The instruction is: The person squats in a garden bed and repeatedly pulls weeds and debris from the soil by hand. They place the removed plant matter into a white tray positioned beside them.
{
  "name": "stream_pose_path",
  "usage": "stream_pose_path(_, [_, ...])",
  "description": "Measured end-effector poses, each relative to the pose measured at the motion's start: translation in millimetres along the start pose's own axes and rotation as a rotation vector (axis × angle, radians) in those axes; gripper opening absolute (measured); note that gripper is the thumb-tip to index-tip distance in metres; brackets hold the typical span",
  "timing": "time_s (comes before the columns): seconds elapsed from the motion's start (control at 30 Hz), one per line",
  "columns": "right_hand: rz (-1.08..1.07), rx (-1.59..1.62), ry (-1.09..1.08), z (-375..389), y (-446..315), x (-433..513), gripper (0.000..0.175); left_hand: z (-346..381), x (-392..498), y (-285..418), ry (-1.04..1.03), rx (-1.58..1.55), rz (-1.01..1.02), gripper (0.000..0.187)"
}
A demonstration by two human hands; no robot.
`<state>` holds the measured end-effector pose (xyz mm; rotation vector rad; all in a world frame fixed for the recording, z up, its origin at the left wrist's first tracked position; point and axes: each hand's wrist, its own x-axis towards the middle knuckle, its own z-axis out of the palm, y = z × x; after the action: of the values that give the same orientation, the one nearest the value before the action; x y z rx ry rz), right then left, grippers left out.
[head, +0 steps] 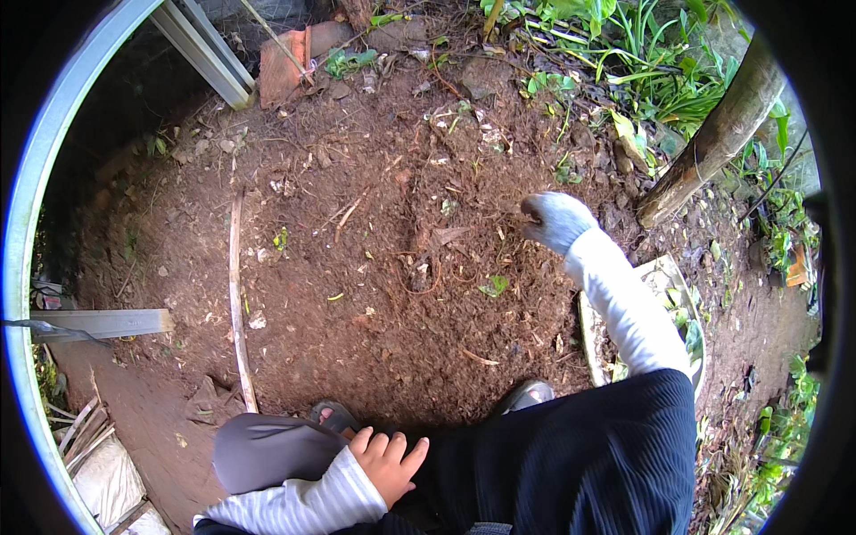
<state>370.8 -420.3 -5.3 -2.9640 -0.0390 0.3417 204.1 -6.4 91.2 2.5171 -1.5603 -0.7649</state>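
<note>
My left hand (390, 461), bare below a striped sleeve, rests near my knee with its fingers apart and nothing in it. My right hand (556, 219) wears a grey-white glove with a dark fingertip area and reaches over the brown soil (428, 301). Its fingers are curled, and whether something small is between them cannot be told. Leaf scraps, thin roots and a green leaf (495, 286) lie on the soil below it. Beneath my right forearm is a light-coloured container (695, 334) with leaves in it, partly hidden by the sleeve.
A wooden post (709, 144) leans at the right, by green plants (652, 80). A long stick (235, 287) lies on the left. Metal posts (210, 60) and a metal bar (107, 324) stand at the left edge. A broken orange brick (282, 67) sits at the top.
</note>
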Motion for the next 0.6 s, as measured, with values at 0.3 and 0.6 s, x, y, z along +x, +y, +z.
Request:
stream_pose_path(0.3, [0.183, -0.197, -0.223, 10, 32, 23, 0.027, 0, -7, 3, -0.017, 0.004, -0.034, 0.071])
stream_pose_path(0.6, [0.003, 0.139, 0.027, 31, 25, 36, 0.087, -2, 1, 2, -0.045, 0.011, 0.024, 0.07])
